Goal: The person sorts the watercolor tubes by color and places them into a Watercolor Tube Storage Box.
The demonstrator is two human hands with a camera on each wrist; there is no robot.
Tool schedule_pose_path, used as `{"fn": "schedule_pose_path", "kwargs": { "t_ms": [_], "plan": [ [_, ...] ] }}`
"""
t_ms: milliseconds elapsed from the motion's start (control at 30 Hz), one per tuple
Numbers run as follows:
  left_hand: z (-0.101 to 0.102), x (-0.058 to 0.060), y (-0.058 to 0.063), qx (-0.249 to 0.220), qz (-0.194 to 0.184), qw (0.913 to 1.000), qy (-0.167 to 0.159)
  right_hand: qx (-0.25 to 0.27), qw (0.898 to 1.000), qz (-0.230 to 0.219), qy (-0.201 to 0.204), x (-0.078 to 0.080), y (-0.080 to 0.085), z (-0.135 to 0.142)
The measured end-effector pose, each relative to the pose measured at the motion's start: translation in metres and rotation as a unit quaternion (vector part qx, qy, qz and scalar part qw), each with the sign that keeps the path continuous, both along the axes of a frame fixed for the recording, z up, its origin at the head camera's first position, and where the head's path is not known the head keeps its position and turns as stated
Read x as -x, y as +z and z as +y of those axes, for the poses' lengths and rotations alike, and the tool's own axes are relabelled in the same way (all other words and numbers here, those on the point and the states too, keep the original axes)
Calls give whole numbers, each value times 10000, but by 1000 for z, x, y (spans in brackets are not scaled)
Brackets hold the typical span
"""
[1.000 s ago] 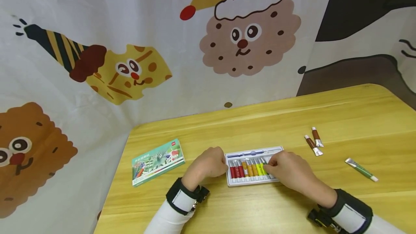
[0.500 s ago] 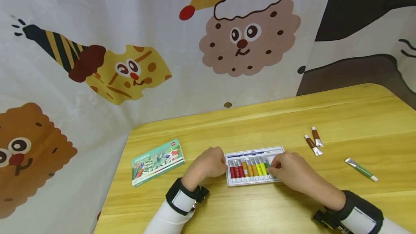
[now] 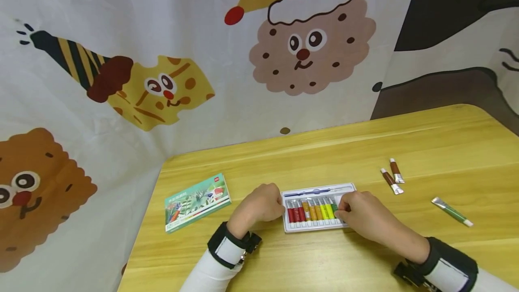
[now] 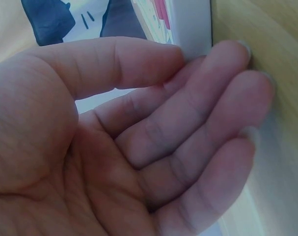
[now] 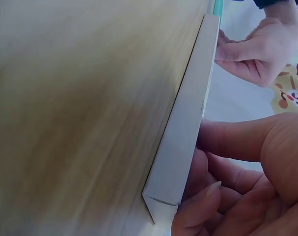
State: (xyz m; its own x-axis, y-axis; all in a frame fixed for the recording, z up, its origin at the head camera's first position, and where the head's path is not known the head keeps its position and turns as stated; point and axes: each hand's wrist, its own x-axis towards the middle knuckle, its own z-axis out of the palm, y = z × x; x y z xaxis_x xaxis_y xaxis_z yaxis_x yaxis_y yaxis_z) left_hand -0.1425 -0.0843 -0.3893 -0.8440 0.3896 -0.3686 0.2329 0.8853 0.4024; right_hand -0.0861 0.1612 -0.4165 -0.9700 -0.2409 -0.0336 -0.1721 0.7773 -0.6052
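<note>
A white tray (image 3: pixel 298 230) lies on the table, holding a row of paint tubes (image 3: pixel 311 212) in red, orange, yellow and green, with a thin blue paintbrush (image 3: pixel 316 192) above them. At its left end my left hand (image 3: pixel 261 203) pinches the tray's edge between thumb and forefinger; in the left wrist view the thumb meets the white side wall (image 4: pixel 190 24). My right hand (image 3: pixel 365 217) reaches over the right end, fingers curled down beside a green tube (image 3: pixel 334 205). I cannot tell whether these fingertips, partly hidden behind the tray wall (image 5: pixel 180 123), grip a tube.
A green printed paint box (image 3: pixel 197 203) lies to the left of the tray. Two brown tubes (image 3: pixel 391 181) lie at the back right, and a green tube (image 3: pixel 451 211) further right. A cartoon-printed curtain (image 3: pixel 227 102) hangs behind the table's back edge.
My right hand has shifted slightly right along the tray, uncovering more of the green tube at the end of the row. The left hand stays at the tray's left edge.
</note>
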Motion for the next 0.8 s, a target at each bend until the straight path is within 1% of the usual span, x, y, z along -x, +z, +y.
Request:
{"fn": "schedule_pose_path", "kwargs": {
  "t_ms": [200, 400, 467, 533, 600, 667, 733, 800],
  "plan": [
    [1, 0, 0, 24, -7, 10000, 10, -21, 10000, 45, 16, -1, 1, 0],
    [1, 0, 0, 14, 29, 10000, 3, -51, 10000, -29, -29, -1, 1, 1],
    [1, -1, -1, 9, 30, 10000, 14, -3, 10000, 31, 93, -1, 2, 2],
    [1, -1, -1, -5, 16, 10000, 41, 85, 9993, 106, 339, -2, 3, 4],
    [1, -1, -1, -3, -26, 10000, 79, 159, 9979, 220, 592, -3, 7, 8],
    [1, -1, -1, -4, -72, 9999, 114, 74, 9960, 435, 778, -6, 11, 14],
    [1, 0, -2, 15, -104, 9999, 126, -164, 9939, 723, 811, -10, 15, 21],
    [1, 0, -2, 20, -111, 9999, 113, -519, 9883, 1147, 862, -13, 18, 31]
  ]
}}
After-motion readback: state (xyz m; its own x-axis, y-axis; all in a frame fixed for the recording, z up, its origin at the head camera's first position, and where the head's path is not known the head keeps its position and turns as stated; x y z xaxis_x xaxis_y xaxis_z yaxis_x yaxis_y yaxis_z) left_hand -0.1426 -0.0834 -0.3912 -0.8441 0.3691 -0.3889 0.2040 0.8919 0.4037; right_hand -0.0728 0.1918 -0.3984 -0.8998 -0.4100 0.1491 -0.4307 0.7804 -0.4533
